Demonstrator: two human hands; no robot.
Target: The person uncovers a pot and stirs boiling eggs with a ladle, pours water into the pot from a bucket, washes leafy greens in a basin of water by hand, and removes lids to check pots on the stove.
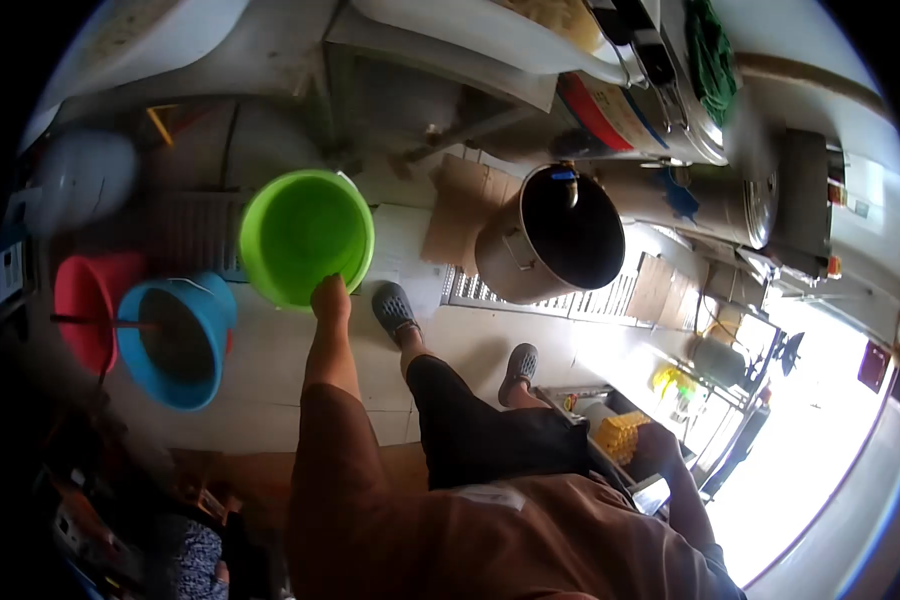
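The green bucket (305,235) lies straight out beyond the left hand (331,297), which grips its near rim. Its round mouth faces up toward the head — no long axis across the opening. The right hand (656,447) is far off to the right, at a yellow ridged object (618,437) (too shadowed to tell whether it grasps it). The steel pot (510,255) stands right of the bucket — apart, under a tap (568,185).

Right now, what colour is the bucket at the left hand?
Bright green bucket, best seen in the head view.
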